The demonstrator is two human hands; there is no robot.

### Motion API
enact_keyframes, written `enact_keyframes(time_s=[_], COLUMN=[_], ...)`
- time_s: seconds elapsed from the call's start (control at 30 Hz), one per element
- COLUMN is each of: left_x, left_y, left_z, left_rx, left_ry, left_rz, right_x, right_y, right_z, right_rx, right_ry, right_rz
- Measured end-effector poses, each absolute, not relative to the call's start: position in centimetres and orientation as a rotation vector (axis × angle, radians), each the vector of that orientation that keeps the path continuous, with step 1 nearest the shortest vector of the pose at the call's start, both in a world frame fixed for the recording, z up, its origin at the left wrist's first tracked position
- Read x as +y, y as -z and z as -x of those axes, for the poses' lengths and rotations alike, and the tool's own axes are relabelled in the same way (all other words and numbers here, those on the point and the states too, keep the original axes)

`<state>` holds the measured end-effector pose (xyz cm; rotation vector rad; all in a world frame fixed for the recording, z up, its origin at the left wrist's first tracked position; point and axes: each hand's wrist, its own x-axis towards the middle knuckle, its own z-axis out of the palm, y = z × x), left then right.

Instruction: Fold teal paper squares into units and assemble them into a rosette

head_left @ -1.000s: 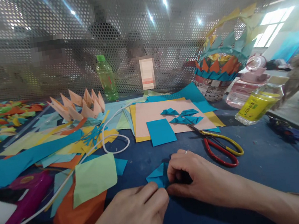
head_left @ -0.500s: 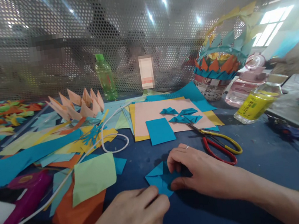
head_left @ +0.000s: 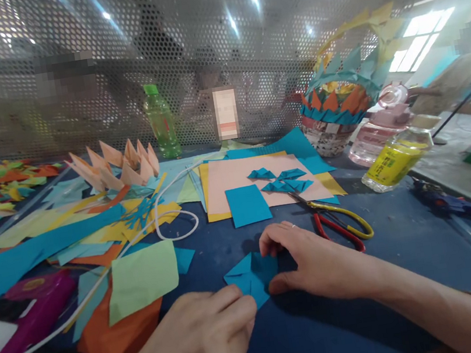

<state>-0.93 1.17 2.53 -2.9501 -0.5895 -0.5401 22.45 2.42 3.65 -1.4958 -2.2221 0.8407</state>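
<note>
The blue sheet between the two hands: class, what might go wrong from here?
The left hand covers part of the near edge of the blue sheet, so a fold there could end up crooked unseen. The right forearm lies close to the scissors; a bump might push their tips into the small folded blue pieces beside them.

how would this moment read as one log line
left hand: at folded blue paper | right hand: at its right edge | scissors: lying unheld
</note>
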Motion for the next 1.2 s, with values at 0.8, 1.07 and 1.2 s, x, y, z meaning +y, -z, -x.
enact_keyframes(time_s=[0.8,1.07,1.2], left_x=[1.0,1.3,1.8], left_y=[-2.5,-2.8,-2.7], left_z=[0.1,0.4,0.6], left_rx=[-0.699,-0.775,-0.859], left_ry=[0.812,0.529,0.443], left_rz=[2.827,2.846,2.764], right_x=[3.3,3.7,3.3], right_y=[-3.7,-2.7,-2.9], right_z=[-23.5,-22.9,-22.7], right_rx=[-2.341,-2.338,-2.43], right_ry=[-0.789,-0.54,-0.461], right_rz=[1.168,1.121,0.95])
